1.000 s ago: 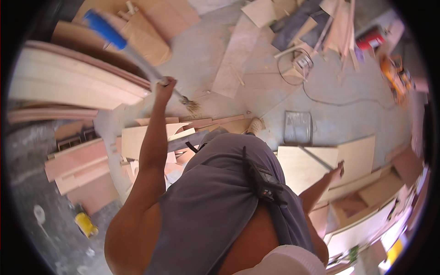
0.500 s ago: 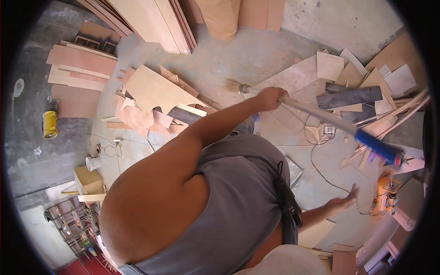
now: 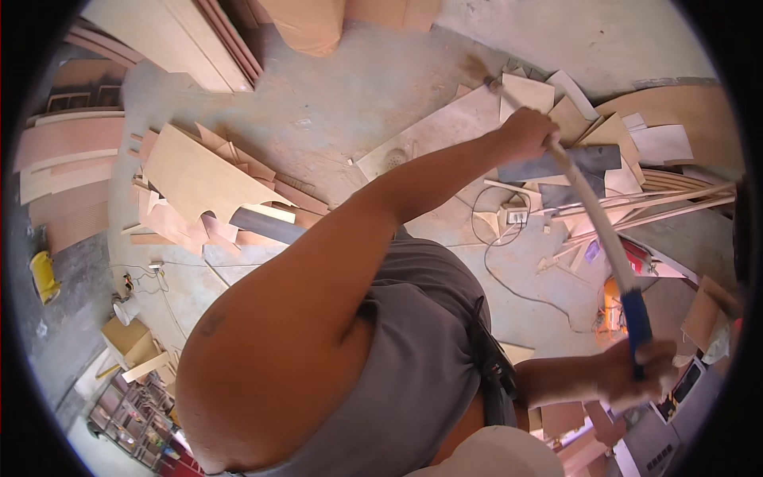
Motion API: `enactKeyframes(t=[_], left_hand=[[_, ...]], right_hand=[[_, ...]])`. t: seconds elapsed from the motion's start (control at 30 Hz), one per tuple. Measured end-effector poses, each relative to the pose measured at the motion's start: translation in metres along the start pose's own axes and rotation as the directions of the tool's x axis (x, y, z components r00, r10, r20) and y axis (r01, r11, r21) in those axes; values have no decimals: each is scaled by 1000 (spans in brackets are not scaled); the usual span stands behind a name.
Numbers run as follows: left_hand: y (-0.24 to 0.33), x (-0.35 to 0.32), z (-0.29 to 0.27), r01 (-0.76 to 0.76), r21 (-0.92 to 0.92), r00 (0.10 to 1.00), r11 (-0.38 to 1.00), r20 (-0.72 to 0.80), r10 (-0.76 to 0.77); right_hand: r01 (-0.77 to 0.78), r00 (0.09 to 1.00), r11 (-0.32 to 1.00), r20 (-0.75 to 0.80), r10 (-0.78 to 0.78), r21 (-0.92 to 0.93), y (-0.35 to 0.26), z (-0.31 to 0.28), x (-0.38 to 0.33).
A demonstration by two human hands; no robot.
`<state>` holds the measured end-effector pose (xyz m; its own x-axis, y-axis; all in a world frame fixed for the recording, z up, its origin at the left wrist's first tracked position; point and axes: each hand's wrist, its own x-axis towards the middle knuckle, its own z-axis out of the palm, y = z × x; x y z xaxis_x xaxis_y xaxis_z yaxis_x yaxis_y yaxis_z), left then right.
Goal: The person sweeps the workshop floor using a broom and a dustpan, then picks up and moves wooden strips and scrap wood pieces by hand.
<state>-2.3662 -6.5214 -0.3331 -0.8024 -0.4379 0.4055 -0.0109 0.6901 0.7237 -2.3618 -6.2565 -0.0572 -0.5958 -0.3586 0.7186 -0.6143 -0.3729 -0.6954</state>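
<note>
A long pale-handled broom (image 3: pixel 592 199) with a blue grip slants across the right side. Its straw-coloured bristles (image 3: pixel 477 70), blurred, are at the far end, over the floor by the board scraps. My left hand (image 3: pixel 528 133) is closed around the handle below the bristles, its arm reaching across to the right. At the near end, my right hand (image 3: pixel 636 371) is closed about the blue grip (image 3: pixel 634 322); motion blurs its fingers somewhat.
Cut boards (image 3: pixel 211 179) lie piled at left, and more board scraps (image 3: pixel 560 103) and long strips lie at right. A corded power socket box (image 3: pixel 515 215) rests on the floor. An orange machine (image 3: pixel 610 306) stands near the right hand. Tall panels (image 3: pixel 203 40) lean far left.
My left hand has carried the broom's bristle end farther away and to the right. My right hand, open and apart from the broom before, has come to its blue grip. The view has shifted.
</note>
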Motion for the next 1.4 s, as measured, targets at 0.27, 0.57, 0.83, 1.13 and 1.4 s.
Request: enactKeyframes(t=[0.27,0.57,0.83,1.13,1.4], left_hand=[[-122,-40,47,316,160,930,935,144,-339],[-43,56,-15,-38,-236,971,971,222,93],[-146,174,39,89,51,995,995,49,-91],[-104,115,45,161,121,974,980,141,-177],[-163,196,80,311,158,945,937,-154,-288]], right_hand=[[-435,741,838,398,541,-329,180,107,5],[-247,963,960,144,229,129,114,37,113],[18,791,878,545,280,-477,216,117,105],[-293,757,898,495,427,-327,248,28,161],[-149,690,945,654,310,-291,316,73,180]])
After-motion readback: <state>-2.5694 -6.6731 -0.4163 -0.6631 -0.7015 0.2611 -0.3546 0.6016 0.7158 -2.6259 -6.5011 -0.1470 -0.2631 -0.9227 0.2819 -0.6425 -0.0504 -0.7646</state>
